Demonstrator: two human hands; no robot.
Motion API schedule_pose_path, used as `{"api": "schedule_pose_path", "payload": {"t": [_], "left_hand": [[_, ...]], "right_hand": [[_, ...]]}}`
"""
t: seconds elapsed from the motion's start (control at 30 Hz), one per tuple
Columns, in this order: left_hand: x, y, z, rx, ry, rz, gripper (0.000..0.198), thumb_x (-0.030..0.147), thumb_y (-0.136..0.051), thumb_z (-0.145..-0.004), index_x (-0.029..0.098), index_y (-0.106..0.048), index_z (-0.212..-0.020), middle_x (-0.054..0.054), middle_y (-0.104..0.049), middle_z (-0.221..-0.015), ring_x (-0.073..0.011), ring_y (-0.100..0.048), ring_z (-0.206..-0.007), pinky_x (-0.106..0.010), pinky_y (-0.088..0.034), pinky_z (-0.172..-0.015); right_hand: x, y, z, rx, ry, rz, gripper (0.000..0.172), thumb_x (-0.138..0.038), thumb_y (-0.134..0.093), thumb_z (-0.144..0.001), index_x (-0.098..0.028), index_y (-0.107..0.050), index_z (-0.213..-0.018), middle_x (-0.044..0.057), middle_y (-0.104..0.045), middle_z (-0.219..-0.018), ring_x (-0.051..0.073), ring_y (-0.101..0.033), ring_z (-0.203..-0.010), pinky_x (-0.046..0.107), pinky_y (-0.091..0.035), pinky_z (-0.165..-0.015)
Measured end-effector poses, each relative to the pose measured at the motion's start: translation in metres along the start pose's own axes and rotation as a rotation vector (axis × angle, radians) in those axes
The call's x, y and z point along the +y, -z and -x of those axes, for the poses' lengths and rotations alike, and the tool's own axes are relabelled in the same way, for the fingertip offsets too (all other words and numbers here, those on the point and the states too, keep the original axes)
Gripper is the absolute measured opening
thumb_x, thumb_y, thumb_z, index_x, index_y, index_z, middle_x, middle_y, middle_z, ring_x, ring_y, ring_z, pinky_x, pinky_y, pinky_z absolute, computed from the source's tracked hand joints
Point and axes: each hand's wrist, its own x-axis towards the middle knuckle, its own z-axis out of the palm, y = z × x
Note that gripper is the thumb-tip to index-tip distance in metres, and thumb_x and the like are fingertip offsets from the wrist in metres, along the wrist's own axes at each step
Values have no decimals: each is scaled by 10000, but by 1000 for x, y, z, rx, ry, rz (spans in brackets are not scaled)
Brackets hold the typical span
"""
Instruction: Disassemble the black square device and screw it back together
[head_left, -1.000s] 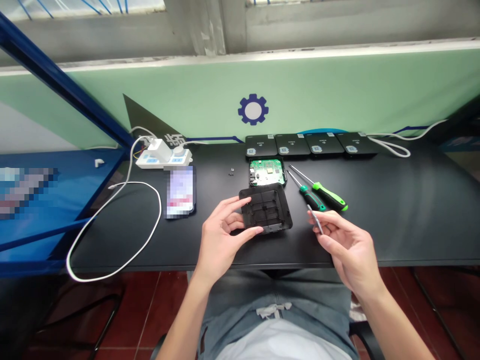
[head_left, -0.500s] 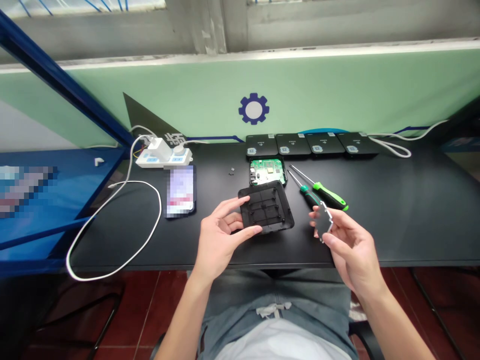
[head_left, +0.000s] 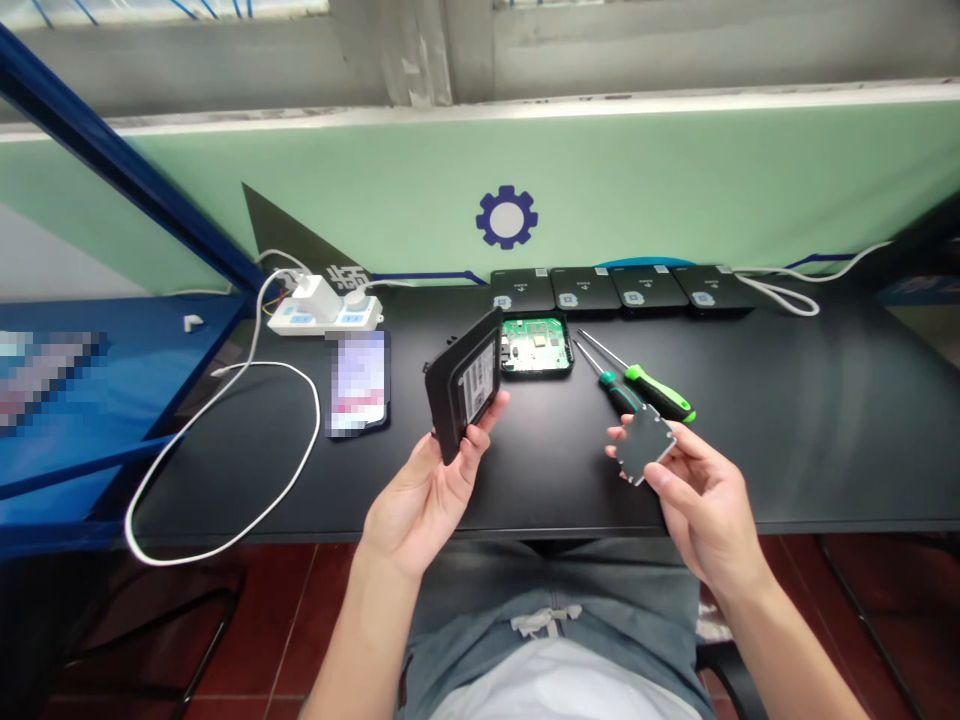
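Note:
My left hand (head_left: 427,490) grips a black plastic cover (head_left: 465,385) by its lower edge, tilted up on edge so its labelled outer side faces right. My right hand (head_left: 694,490) pinches a small flat grey metal plate (head_left: 643,443) by its corner, above the front of the black table (head_left: 810,420). Behind the cover lies the open device base with a green circuit board (head_left: 536,345). Two green-handled screwdrivers (head_left: 637,385) lie just beyond my right hand.
Several closed black boxes (head_left: 622,288) line the back of the table. A phone (head_left: 360,380), a white power strip (head_left: 326,310) and a looping white cable (head_left: 225,460) sit on the left. Small screws (head_left: 463,345) lie near the board. Blue shelving (head_left: 90,400) stands far left.
My left hand lifted the cover and turned it from lying inside-up to standing on edge, moving it left. My right hand turned the metal plate from edge-on to flat toward me.

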Motion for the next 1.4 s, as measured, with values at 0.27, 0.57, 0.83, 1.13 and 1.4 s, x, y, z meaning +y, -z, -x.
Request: {"api": "schedule_pose_path", "payload": {"t": [0.27, 0.57, 0.83, 1.13, 1.4], "left_hand": [[0, -5, -3, 28, -69, -132, 675, 560, -1088, -799, 254, -886, -1365, -126, -769, -1596, -196, -841, -1076, -292, -723, -1083], [-16, -11, -11, 93, -167, -548, 761, 360, -1092, -777, 204, -844, -1479, -97, -870, -1065, -246, -826, -951, -451, -742, -997], [-25, -8, -15, 154, -364, -876, 585, 345, -1017, -836, 309, -887, -1406, -70, -720, -1461, -109, -682, -819, -336, -720, -875], [-18, -4, -17, 148, -494, -1284, 557, 341, -965, -924, 342, -843, -1468, -82, -728, -1437, -164, -656, -843, -358, -680, -823], [-20, 2, -19, 125, -490, -1315, 577, 335, -966, -947, 310, -813, -1503, -100, -691, -1546, -150, -682, -874, -375, -704, -903]], "right_hand": [[-2, 0, 0, -36, -36, -2, 420, -404, -937, -970, -254, -856, -1353, 136, -880, -1315, 337, -875, -1137, 438, -748, -874], [-4, -2, -1, -34, -31, 15, 410, -492, -912, -979, -233, -868, -1293, 152, -888, -1252, 336, -883, -1026, 380, -691, -695], [-6, -7, -1, 2, -20, -25, 392, -481, -973, -923, -256, -871, -1227, 127, -901, -1217, 315, -887, -988, 372, -701, -710], [-10, -11, -1, 12, -50, -84, 370, -454, -1003, -885, -261, -893, -1182, 131, -899, -1221, 281, -873, -953, 333, -670, -686], [-16, -14, -3, -63, -173, -228, 422, -513, -986, -897, -246, -923, -1218, 171, -879, -1249, 280, -833, -937, 315, -609, -622]]}}
